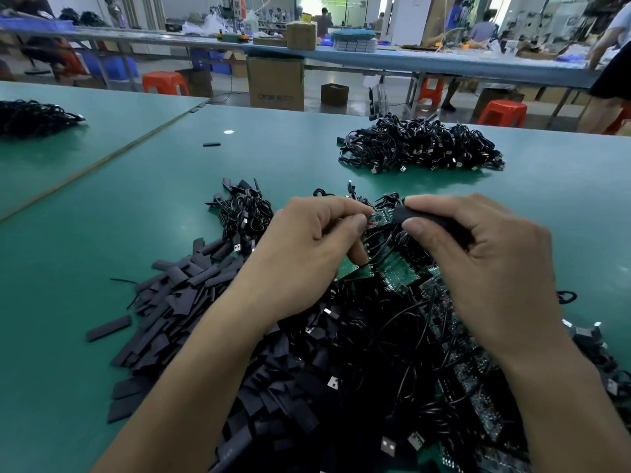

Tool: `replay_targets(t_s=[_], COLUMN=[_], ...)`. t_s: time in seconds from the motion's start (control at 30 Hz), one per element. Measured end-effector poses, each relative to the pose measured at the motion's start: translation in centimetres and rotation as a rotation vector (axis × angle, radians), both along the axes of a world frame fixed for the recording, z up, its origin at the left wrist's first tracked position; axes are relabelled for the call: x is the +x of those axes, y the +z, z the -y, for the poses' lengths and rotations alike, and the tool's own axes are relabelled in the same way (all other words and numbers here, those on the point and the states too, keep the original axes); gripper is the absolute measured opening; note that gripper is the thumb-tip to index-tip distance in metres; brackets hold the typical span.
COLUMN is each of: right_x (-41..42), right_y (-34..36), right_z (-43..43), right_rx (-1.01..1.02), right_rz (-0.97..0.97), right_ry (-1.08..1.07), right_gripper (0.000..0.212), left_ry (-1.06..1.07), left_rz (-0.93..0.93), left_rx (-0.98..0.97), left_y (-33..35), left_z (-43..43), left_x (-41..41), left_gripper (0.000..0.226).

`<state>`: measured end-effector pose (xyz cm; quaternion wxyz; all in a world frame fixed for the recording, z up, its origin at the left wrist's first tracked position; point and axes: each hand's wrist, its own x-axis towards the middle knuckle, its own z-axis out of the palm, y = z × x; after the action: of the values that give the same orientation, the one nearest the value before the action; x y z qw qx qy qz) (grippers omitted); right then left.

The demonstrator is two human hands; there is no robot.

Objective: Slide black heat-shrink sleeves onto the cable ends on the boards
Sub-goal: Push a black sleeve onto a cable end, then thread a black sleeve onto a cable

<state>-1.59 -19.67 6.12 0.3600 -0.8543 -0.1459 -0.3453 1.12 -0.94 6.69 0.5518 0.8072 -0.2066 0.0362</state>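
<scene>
My left hand pinches the left end of a small green circuit board between thumb and forefinger, red wire showing at the pinch. My right hand grips a black heat-shrink sleeve whose open end touches the board's right end. Both are held above a heap of green boards with black USB cables. Loose flat black sleeves lie in a pile to the left, under my left forearm.
A bundle of black cables lies at the far right of the green table. A smaller tangle sits left of my hands, another pile at far left. One stray sleeve lies far back. Benches, boxes, red stools and people stand beyond.
</scene>
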Motion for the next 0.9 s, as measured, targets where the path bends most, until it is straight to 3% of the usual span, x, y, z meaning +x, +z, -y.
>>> replay_targets(t_s=[0.13, 0.33, 0.9], right_x=[0.12, 0.11, 0.05], right_y=[-0.12, -0.21, -0.02], right_z=[0.43, 0.71, 0.19], right_rx=[-0.025, 0.094, 0.071], right_rz=[-0.042, -0.118, -0.103], right_ry=[0.093, 0.235, 0.221], right_gripper=[0.028, 0.023, 0.020], left_ry=[-0.026, -0.082, -0.110], left_rz=[0.007, -0.055, -0.145], left_rx=[0.037, -0.024, -0.077], left_y=[0.04, 0.10, 0.22], left_z=[-0.20, -0.50, -0.44], left_x=[0.16, 0.29, 0.27], left_gripper=[0.023, 0.029, 0.025])
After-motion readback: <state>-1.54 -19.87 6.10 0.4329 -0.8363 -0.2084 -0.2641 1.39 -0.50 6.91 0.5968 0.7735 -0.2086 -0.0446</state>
